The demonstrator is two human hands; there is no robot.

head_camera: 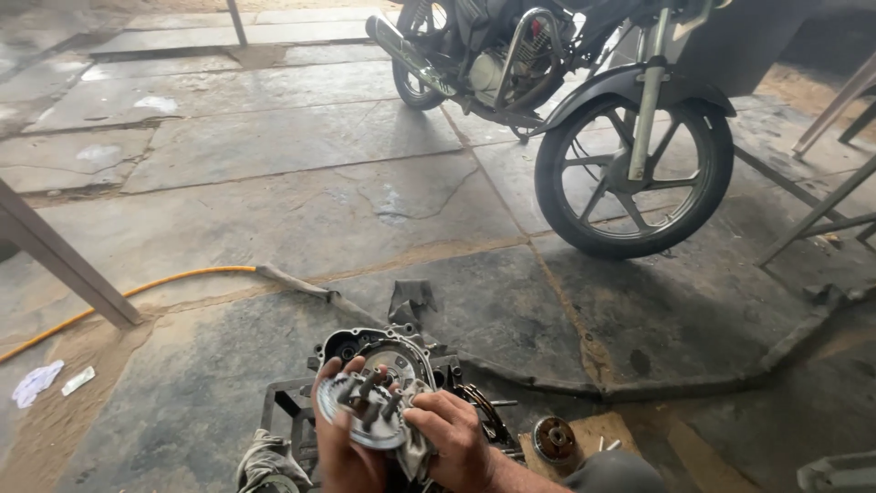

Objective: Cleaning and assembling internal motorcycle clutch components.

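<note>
A motorcycle (pixel 584 100) stands at the far right on the cracked stone floor (pixel 274 201), and a yellow hose (pixel 128 294) runs in from the left. Near the bottom middle, an engine case (pixel 379 351) sits on a low metal stand (pixel 283 406). Right of it lies a small round disc (pixel 553 438) on the floor. Just above the case, the left hand (pixel 347 447) is closed around a round clutch plate (pixel 365 406) with springs standing up from it, fingers curled over its rim. The right hand (pixel 452 438) pinches a grey rag (pixel 415 443) against the plate's right edge. Wiping well likely means gripping the rim firmly, keeping the plate over the case, and working the rag between the springs.
</note>
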